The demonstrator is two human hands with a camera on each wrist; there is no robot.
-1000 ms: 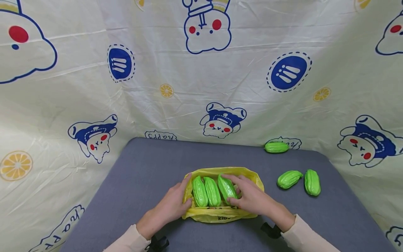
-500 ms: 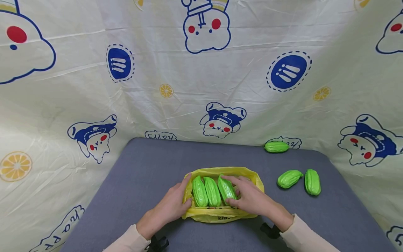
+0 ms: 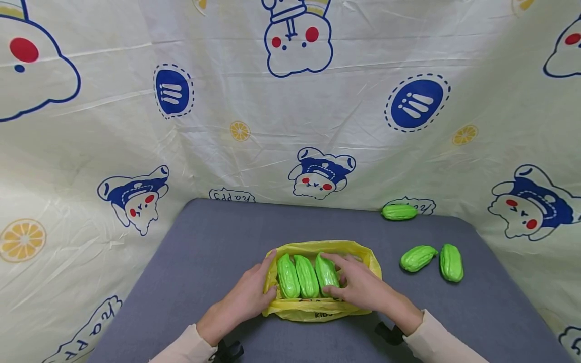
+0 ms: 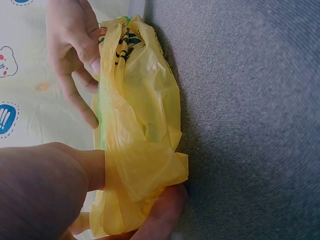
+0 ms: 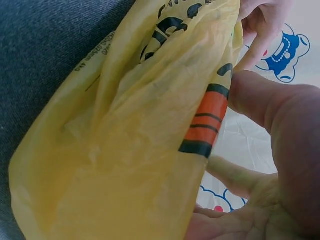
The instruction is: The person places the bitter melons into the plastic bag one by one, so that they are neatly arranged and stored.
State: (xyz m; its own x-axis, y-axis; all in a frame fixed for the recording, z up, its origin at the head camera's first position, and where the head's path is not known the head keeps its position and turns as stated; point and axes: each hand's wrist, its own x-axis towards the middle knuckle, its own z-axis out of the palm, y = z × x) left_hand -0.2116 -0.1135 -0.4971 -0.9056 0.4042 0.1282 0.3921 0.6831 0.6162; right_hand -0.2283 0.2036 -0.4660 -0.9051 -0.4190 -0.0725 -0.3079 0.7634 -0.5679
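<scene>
A yellow plastic bag (image 3: 299,308) lies with its mouth spread wide, three green bitter melons side by side in it. My left hand (image 3: 247,292) grips the bag's left edge, thumb inside the rim and fingers around the outside, as the left wrist view shows. Over the bag's right half, my right hand (image 3: 363,285) holds the rightmost bitter melon (image 3: 326,272) between thumb and fingers. The middle bitter melon (image 3: 306,277) and the left bitter melon (image 3: 288,276) lie close together. In the right wrist view, the bag's printed side (image 5: 125,150) hides the melons.
On the right of the grey table (image 3: 218,232) lie a bitter melon (image 3: 417,258) and an upright-pointing bitter melon (image 3: 451,263). Another bitter melon (image 3: 399,212) rests at the table's back edge, against the printed curtain (image 3: 281,111).
The rightmost bitter melon has straightened slightly, its near end shifting left with my right thumb. My left hand and the bag have stayed in place.
</scene>
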